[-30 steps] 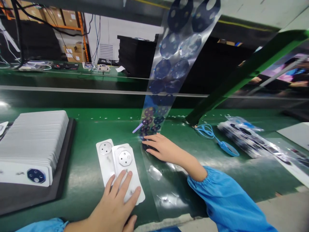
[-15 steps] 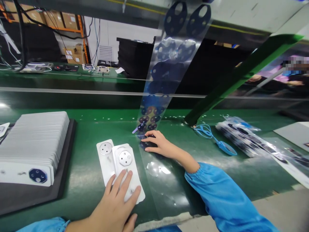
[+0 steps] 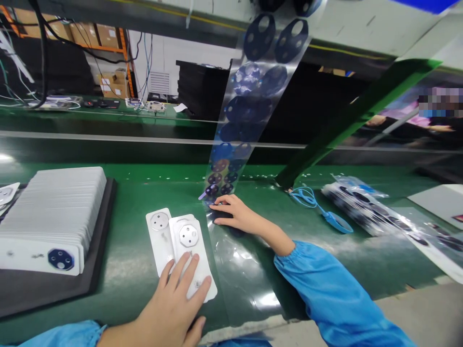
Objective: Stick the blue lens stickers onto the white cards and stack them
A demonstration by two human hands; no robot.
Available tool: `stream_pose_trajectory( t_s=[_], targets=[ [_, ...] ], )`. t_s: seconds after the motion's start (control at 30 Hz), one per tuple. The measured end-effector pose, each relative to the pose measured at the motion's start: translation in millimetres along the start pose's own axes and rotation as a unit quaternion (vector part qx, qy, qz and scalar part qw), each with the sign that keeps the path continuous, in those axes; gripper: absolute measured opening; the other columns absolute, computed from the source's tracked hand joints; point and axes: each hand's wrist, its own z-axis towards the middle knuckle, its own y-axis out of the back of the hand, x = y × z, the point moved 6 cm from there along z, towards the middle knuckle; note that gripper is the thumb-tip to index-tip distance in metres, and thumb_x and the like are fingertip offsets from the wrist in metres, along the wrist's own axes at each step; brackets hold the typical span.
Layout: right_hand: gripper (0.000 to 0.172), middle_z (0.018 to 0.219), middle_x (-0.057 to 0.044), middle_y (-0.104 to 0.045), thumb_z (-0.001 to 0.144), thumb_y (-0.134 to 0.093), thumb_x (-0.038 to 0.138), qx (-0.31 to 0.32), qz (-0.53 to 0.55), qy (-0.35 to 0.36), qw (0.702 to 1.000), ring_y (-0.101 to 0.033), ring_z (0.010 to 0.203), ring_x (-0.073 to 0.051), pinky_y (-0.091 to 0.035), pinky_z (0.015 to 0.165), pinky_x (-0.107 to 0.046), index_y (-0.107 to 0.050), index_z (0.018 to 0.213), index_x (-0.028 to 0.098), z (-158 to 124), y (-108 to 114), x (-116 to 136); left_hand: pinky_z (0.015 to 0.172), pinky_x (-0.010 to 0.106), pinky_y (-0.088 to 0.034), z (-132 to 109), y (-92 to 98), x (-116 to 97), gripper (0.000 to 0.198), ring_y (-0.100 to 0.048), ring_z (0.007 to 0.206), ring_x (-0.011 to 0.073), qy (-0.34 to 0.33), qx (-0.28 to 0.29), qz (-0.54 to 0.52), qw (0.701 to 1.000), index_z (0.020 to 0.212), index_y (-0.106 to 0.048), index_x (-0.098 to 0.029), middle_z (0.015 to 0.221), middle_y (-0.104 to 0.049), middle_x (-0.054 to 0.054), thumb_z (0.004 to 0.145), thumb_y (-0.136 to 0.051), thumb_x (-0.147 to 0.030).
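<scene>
1. At the foot of the clear plastic strip with dark round stickers (image 3: 246,111), the right hand (image 3: 238,214): half curled, thumb apart from forefinger. Flatter a second ago, now more bent; by judgement, a turn from pressing to picking at an edge.
2. On the front white, rounded card with an octagonal patch (image 3: 201,265), the left hand (image 3: 170,303), outspread as before, resting rather than gripping.
3. Partly beneath that card, a second white, rounded card (image 3: 158,246), placed much as before.
4. Beyond the right fingertips, a thin purple tab (image 3: 201,196); attachment to the strip, impossible to tell.
5. Under the right fingers, a dark sticker mostly hidden; any pinch, impossible to tell.
6. Above, the strip cut off by the frame; at upper right, a blurred co-worker (image 3: 437,115).
</scene>
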Motion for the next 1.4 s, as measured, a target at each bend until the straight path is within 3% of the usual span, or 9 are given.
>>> stream_pose_trajectory(
  t_s=[0.37, 0.53, 0.8, 0.97, 1.17, 1.4],
  targets=[
    [0.03, 0.121, -0.009, -0.065, 0.095, -0.072, 0.042, 0.001, 0.011, -0.008, 1.0, -0.059, 0.112, -0.029, -0.047, 0.103, -0.048, -0.068, 0.119, 0.023, 3.6, 7.3, 20.0, 0.103, 0.065, -0.04, -1.5, 1.7, 0.8, 0.077, -0.027, 0.145, 0.0481, 0.002, -0.001, -0.006, 1.0, 0.149, -0.043, -0.018, 0.159, -0.03, 0.025, 0.074, -0.062, -0.019],
    [0.046, 0.124, -0.01, -0.061, 0.095, -0.071, 0.046, 0.018, 0.004, -0.014, 1.0, -0.059, 0.112, -0.03, -0.049, 0.101, -0.05, -0.064, 0.136, 0.027, 2.2, 6.2, 18.2, 0.102, 0.064, -0.041, -1.2, 2.6, 0.1, 0.076, -0.027, 0.145, 0.0473, -0.003, -0.01, -0.001, 1.0, 0.148, -0.044, -0.017, 0.158, -0.03, 0.025, 0.074, -0.062, -0.02],
    [0.038, 0.147, -0.012, -0.055, 0.098, -0.067, 0.04, -0.012, -0.015, 0.046, 0.999, -0.049, 0.137, -0.033, -0.04, 0.116, -0.055, -0.069, 0.133, 0.024, 3.3, 0.6, 21.0, 0.102, 0.065, -0.04, 0.2, 0.3, 0.1, 0.077, -0.026, 0.144, 0.048, -0.006, -0.017, 0.004, 1.0, 0.147, -0.045, -0.017, 0.157, -0.031, 0.025, 0.072, -0.062, -0.02],
    [0.038, 0.144, -0.007, -0.061, 0.101, -0.062, 0.04, -0.016, -0.008, 0.048, 0.999, -0.046, 0.141, -0.033, -0.037, 0.119, -0.058, -0.066, 0.137, 0.027, 5.1, -5.2, 20.0, 0.103, 0.065, -0.039, -1.2, 0.8, 1.5, 0.08, -0.025, 0.145, 0.0481, 0.0, -0.011, -0.005, 1.0, 0.148, -0.043, -0.018, 0.159, -0.029, 0.025, 0.071, -0.063, -0.02],
    [0.037, 0.138, -0.008, -0.066, 0.105, -0.054, 0.039, -0.05, -0.007, 0.043, 0.998, -0.054, 0.131, -0.031, -0.04, 0.115, -0.058, -0.065, 0.138, 0.027, 6.2, -8.2, 23.1, 0.106, 0.066, -0.037, -2.6, -0.1, 0.8, 0.08, -0.025, 0.147, 0.0475, 0.002, 0.018, -0.017, 1.0, 0.151, -0.04, -0.02, 0.161, -0.027, 0.023, 0.074, -0.062, -0.018],
    [0.028, 0.12, -0.008, -0.073, 0.106, -0.052, 0.04, -0.075, 0.013, 0.039, 0.996, -0.063, 0.112, -0.028, -0.048, 0.103, -0.051, -0.073, 0.119, 0.026, 9.8, -7.6, 28.2, 0.105, 0.067, -0.038, -2.2, -2.5, 1.1, 0.08, -0.026, 0.146, 0.0487, 0.002, 0.016, -0.017, 1.0, 0.15, -0.041, -0.019, 0.161, -0.027, 0.024, 0.074, -0.062, -0.019]
  ],
)
